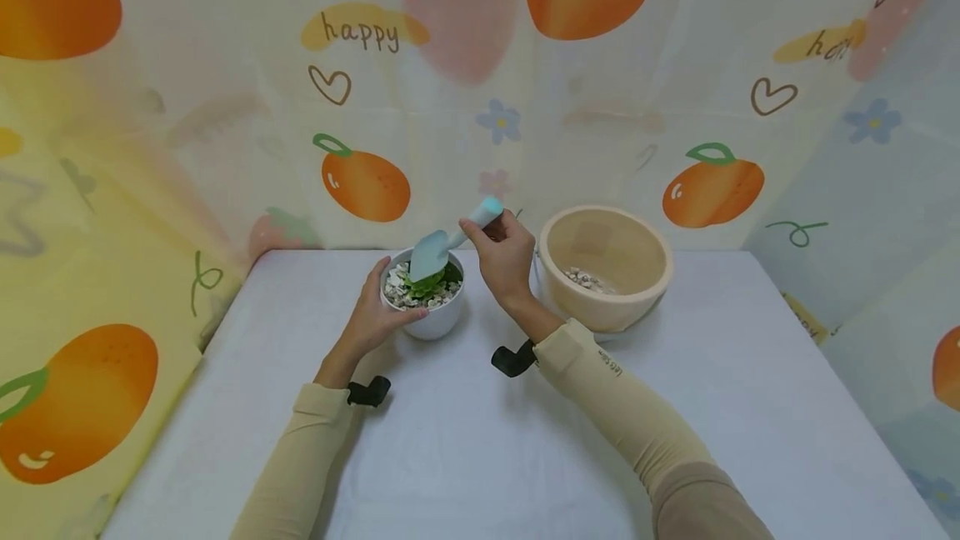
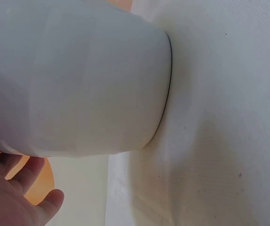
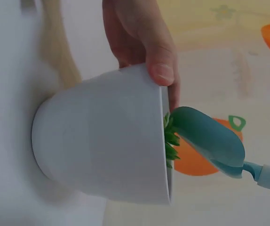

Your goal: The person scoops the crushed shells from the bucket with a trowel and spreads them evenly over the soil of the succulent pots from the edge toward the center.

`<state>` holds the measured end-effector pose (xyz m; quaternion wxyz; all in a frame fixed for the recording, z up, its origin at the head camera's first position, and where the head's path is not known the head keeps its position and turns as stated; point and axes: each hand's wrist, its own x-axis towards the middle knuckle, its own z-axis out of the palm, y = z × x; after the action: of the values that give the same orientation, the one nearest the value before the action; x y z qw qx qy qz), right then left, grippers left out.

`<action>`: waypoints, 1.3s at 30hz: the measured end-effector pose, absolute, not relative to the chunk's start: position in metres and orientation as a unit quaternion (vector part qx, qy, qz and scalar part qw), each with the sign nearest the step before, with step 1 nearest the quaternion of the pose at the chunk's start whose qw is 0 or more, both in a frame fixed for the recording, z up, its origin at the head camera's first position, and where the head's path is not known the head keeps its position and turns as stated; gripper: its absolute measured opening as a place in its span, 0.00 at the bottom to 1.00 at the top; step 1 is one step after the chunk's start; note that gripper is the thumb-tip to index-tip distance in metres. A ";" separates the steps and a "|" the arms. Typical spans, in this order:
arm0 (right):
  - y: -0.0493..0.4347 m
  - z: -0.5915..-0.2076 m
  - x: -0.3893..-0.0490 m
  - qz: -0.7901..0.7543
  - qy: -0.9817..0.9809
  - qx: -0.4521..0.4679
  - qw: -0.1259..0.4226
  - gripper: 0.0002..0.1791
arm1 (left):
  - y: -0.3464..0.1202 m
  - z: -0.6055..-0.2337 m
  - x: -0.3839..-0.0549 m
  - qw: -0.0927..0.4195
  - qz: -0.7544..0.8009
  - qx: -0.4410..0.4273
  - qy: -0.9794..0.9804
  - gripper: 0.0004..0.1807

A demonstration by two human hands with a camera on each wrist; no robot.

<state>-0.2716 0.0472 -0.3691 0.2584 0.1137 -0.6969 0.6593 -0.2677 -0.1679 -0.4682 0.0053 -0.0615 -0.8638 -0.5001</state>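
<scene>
A white flowerpot [image 1: 435,323] stands upright on the table, with a green succulent [image 1: 427,285] and pale pebbles [image 1: 397,290] inside. My left hand [image 1: 377,308] grips this pot from the left, its thumb at the near rim; the right wrist view also shows that thumb [image 3: 162,70] over the edge. A light-blue toy-like trowel [image 1: 430,257] is pinched by its handle in my right hand [image 1: 508,261]. The trowel's blade tilts down over the pot's mouth, its tip at the succulent's leaves. In the left wrist view, the pot's smooth side [image 2: 88,84] fills much of the picture.
Right of my right hand stands a wide beige pot [image 1: 607,307], with some pebbles [image 1: 588,280] at its bottom. A white cloth covers the table [image 1: 465,457]. Behind it hangs a fruit-patterned curtain [image 1: 450,148], close to both pots.
</scene>
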 end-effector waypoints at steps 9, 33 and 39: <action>0.057 -0.370 -0.282 0.736 -0.651 0.041 0.183 0.09 | -0.168 -0.467 -0.270 0.005 -0.496 -0.055 -0.867 0.64; 0.099 -0.348 -0.293 0.806 -0.574 -0.020 0.143 0.04 | -0.164 -0.464 -0.266 0.013 -0.491 -0.056 -0.869 0.64; 0.109 -0.337 -0.297 0.788 -0.597 -0.004 0.151 0.03 | -0.159 -0.462 -0.264 0.029 -0.484 -0.045 -0.873 0.65</action>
<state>-0.2967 0.1092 -0.3372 0.1513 -0.0040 -0.5973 0.7876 -0.2639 -0.1588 -0.4625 0.0288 -0.0449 -0.8733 -0.4842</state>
